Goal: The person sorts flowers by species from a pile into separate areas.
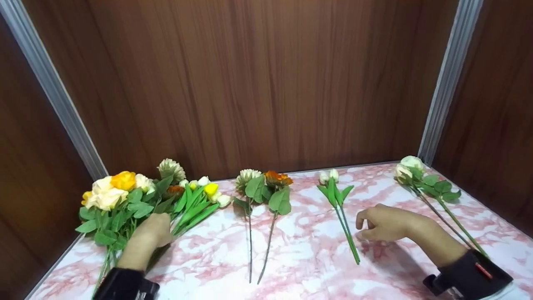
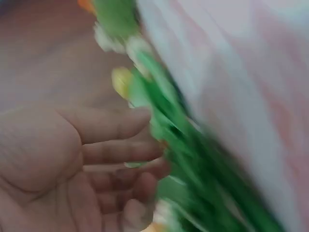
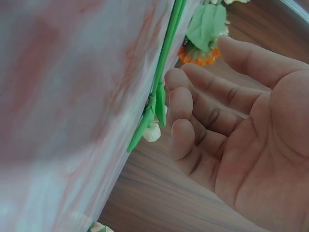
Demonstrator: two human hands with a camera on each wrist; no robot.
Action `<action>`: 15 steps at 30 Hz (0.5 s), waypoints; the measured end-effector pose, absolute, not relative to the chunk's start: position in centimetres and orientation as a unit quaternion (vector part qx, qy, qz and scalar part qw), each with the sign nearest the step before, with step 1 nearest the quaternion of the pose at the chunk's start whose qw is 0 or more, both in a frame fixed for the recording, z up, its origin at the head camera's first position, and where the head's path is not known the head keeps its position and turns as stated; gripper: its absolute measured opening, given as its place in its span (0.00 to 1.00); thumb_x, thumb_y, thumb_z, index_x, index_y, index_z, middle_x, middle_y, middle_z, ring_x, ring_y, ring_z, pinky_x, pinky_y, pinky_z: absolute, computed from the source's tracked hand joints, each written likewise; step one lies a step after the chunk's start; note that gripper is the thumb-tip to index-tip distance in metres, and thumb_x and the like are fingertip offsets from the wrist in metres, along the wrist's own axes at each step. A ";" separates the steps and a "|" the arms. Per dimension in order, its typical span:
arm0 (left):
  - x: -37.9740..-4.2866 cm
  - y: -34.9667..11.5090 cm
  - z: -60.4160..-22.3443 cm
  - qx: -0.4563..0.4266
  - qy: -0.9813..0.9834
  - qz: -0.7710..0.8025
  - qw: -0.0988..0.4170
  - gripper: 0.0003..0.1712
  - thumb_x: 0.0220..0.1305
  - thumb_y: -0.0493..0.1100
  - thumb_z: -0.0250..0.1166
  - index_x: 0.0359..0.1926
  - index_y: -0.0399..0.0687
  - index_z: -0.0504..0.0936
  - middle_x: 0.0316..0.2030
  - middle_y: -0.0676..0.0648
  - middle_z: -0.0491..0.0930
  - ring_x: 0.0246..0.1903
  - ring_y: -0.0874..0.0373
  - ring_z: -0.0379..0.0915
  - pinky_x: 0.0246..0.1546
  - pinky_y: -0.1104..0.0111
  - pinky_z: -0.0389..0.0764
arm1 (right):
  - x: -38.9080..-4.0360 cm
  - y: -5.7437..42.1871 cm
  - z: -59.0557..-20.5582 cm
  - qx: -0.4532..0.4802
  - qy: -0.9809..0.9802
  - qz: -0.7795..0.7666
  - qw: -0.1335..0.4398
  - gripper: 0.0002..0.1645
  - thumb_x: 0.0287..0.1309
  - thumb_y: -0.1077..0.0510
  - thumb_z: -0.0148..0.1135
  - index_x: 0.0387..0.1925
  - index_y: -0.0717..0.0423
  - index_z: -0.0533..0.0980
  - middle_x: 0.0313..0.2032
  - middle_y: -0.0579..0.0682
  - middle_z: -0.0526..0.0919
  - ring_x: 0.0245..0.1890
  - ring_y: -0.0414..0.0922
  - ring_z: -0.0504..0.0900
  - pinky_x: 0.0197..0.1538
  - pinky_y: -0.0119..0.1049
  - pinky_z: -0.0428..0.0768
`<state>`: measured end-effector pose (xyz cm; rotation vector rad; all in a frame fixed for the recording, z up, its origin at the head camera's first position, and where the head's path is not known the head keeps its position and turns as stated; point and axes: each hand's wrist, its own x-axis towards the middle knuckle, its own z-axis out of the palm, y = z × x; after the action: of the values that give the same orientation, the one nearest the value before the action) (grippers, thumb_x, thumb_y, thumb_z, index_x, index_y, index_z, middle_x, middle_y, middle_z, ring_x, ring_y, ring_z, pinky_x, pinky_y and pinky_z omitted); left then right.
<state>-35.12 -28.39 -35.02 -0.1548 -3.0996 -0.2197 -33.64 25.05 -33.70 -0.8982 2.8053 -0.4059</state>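
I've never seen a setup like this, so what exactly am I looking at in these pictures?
No machine here, just a person's left hand and right hand, both bare. The wide picture comes from a camera worn on the head; the others, from one on each wrist. On the table lie flowers: cream roses and mixed tulips at the left, a pale flower and an orange flower in the middle, then two white tulips, and white roses at the far right. The right hand, near the white tulips, holds nothing. The left hand, by the left-side flowers, seems to hold nothing too, though its wrist picture is blurred.
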 end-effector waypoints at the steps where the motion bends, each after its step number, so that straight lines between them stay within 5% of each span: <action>1: -35.3 -28.9 -35.1 -0.051 -0.997 -0.064 0.003 0.15 0.46 0.40 0.70 0.32 0.34 0.77 0.30 0.36 0.80 0.32 0.44 0.77 0.34 0.53 0.80 | -33.6 25.2 -33.8 -0.300 0.941 -0.134 0.082 0.16 0.57 0.47 0.60 0.38 0.55 0.76 0.18 0.42 0.78 0.18 0.32 0.72 0.25 0.29 0.70; 9: -35.8 -29.6 -34.4 -0.056 -0.994 -0.093 0.010 0.11 0.48 0.36 0.64 0.14 0.46 0.72 0.16 0.50 0.69 0.19 0.57 0.64 0.21 0.68 0.66 | -33.4 25.6 -33.8 -0.290 0.944 -0.138 0.076 0.17 0.57 0.47 0.60 0.39 0.56 0.76 0.18 0.43 0.77 0.18 0.33 0.72 0.25 0.29 0.70; 15: -34.8 -29.0 -32.3 -0.060 -0.976 -0.174 0.117 0.11 0.58 0.40 0.58 0.21 0.42 0.75 0.16 0.49 0.70 0.19 0.56 0.65 0.22 0.66 0.67 | -33.4 24.6 -33.2 -0.315 0.939 -0.134 0.033 0.12 0.57 0.52 0.60 0.39 0.55 0.77 0.20 0.41 0.77 0.19 0.32 0.71 0.26 0.29 0.71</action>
<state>-34.81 -28.98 -32.29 -0.1754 -2.8564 -0.5080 -33.41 24.63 -33.19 -0.9687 2.8894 -0.4121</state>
